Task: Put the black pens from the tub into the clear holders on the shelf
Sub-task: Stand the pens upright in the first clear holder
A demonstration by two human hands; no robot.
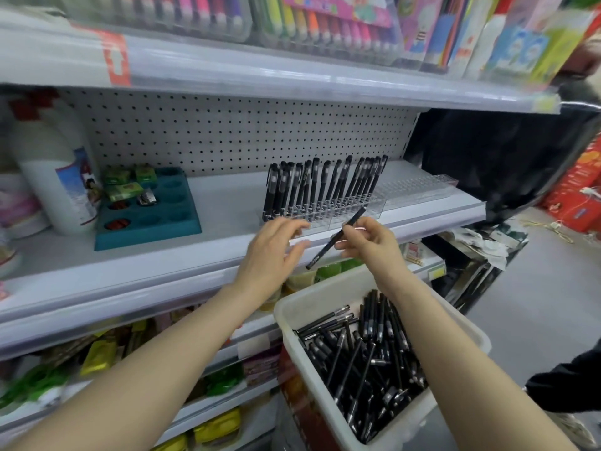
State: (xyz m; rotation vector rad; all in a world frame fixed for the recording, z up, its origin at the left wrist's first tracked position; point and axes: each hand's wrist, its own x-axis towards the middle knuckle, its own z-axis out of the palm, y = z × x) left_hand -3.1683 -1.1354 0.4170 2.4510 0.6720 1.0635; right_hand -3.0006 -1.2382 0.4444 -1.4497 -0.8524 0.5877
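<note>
White shelf (pixel 227 196) runs across mid-frame. Pale plastic tub (pixel 325 297) sits lower right, with loose black pens (pixel 367 359) heaped inside. Clear holders (pixel 325 213) at centre: back rows stand full and upright, front slots look free. Second holder (pixel 413 187) to the right is bare. Held pen (pixel 336 238) slants lower-left to upper-right, its upper end just short of the front slots. Hands: right hand (pixel 374 242) pinches it and is nearer; left hand (pixel 273 252) is spread, holding nothing.

Forearms reach forward; left hand (pixel 273 252) loose-fingered; right hand (pixel 369 244) in pinch grip on a pen (pixel 326 249).

A shop: stocked shelves (pixel 292 76) of packaged markers (pixel 325 24).
</note>
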